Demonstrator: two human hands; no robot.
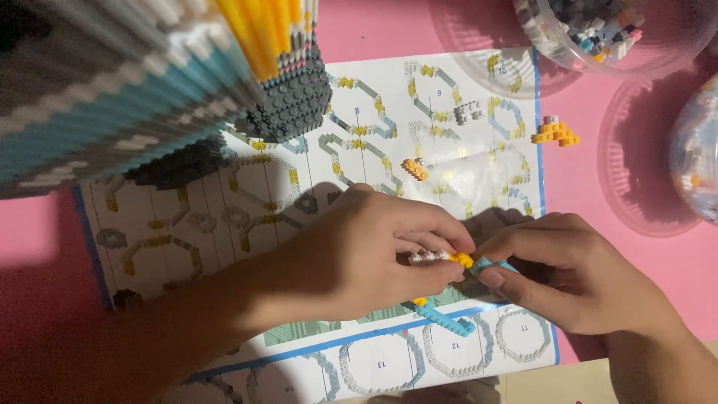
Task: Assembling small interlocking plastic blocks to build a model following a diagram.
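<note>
The person's left hand (366, 251) and right hand (561, 280) meet over the printed instruction sheet (224, 217), fingertips pinched narrow on one small brick strip (449, 259): white and yellow pieces sit under the left fingers, a light-blue end under the right thumb. It looks like two short sections are being pressed together, so what comes next likely calls for square alignment of the studs and a firm, even squeeze without bending the strip.

Just below the fingertips lies a loose blue brick strip (447, 320) with a yellow end. Above the fingers, on the sheet, sit a small orange piece (415, 169) and a grey-white piece (467, 112); off its edge, up and to the right of the right hand, rests a yellow cluster (555, 133).

Up and left of the left hand looms a large striped brick model (112, 97) in grey, white and blue with a yellow part. Clear plastic bowls (591, 30) of loose bricks stand beyond the right hand on the pink tabletop (643, 254).
</note>
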